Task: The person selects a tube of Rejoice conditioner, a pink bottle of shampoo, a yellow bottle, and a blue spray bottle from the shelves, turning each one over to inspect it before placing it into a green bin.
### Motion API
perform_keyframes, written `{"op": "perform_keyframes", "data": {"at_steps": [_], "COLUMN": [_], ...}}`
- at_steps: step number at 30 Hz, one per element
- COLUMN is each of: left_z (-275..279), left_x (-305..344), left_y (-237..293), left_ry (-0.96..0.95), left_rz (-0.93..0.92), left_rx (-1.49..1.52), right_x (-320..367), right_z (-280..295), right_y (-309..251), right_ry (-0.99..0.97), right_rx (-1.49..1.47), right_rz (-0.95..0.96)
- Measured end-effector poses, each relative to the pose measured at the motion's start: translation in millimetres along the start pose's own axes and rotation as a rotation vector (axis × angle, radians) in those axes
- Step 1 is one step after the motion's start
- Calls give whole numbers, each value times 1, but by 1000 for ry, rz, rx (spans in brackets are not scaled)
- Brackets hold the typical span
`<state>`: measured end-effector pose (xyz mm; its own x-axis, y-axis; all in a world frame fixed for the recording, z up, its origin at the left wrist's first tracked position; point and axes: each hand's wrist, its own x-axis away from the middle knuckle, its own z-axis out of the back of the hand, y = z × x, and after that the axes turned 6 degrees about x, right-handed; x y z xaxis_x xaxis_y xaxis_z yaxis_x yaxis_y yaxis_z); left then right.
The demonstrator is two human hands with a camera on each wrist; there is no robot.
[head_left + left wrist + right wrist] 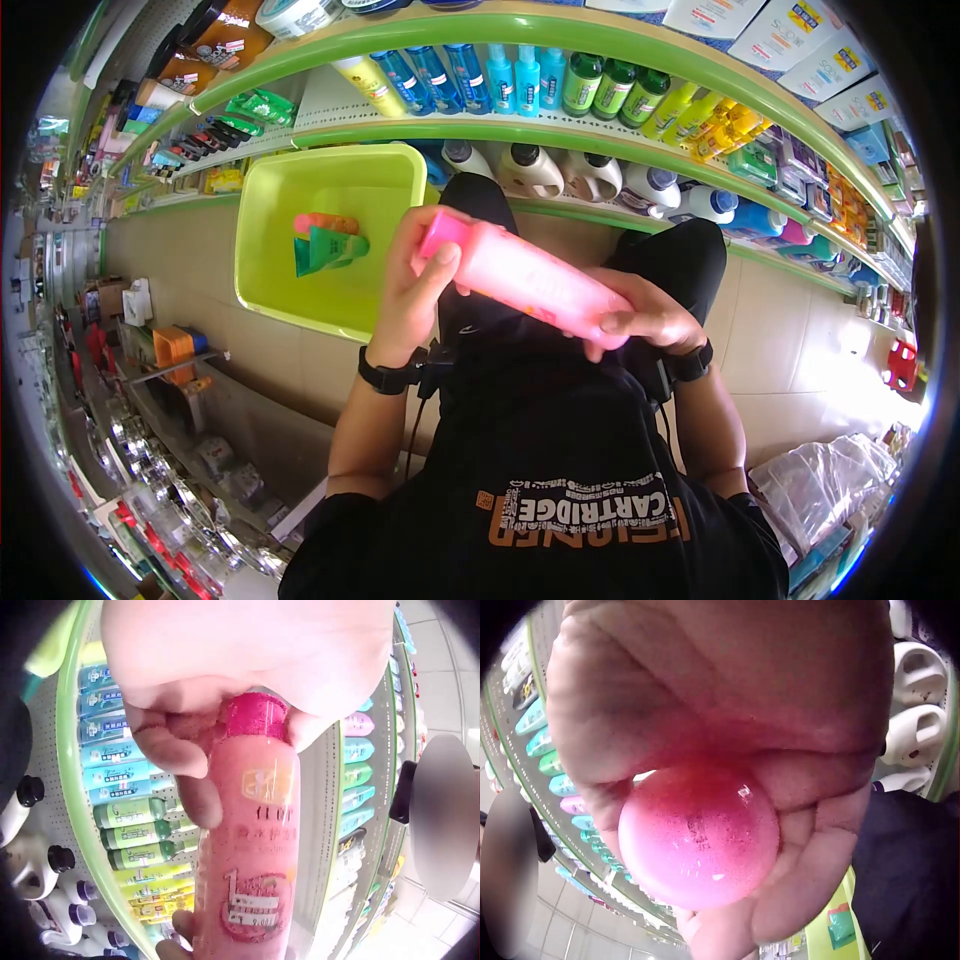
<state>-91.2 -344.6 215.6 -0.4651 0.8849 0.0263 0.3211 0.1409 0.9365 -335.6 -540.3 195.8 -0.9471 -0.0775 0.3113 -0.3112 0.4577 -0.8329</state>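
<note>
A pink bottle (540, 285) lies slanted between both hands above the lap. My left hand (410, 285) grips its darker pink cap end; in the left wrist view the fingers curl round the cap (256, 716), and a price sticker (253, 910) shows on the bottle's front. My right hand (655, 312) holds the other end, its fingers round the rounded base (699, 836) in the right wrist view. Left of the hands, a yellow-green basin (270, 290) on the floor holds a green tube (328, 250) and an orange-pink item (325, 223).
Ahead are shelves with a green edge (420, 130), carrying blue bottles (430, 80), green bottles (612, 88) and white jugs (530, 170). Kitchen goods stand on a rack at the left. A clear plastic bag (825, 490) lies at the lower right.
</note>
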Motion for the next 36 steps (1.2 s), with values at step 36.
{"op": "perform_keyframes", "data": {"at_steps": [36], "left_z": [356], "left_x": [-56], "left_y": [-115], "left_ry": [650], "left_rz": [500], "left_rx": [-1524], "right_x": [-5], "right_z": [103], "right_y": [91], "right_ry": [908], "right_rx": [843], "right_rz": [48]}}
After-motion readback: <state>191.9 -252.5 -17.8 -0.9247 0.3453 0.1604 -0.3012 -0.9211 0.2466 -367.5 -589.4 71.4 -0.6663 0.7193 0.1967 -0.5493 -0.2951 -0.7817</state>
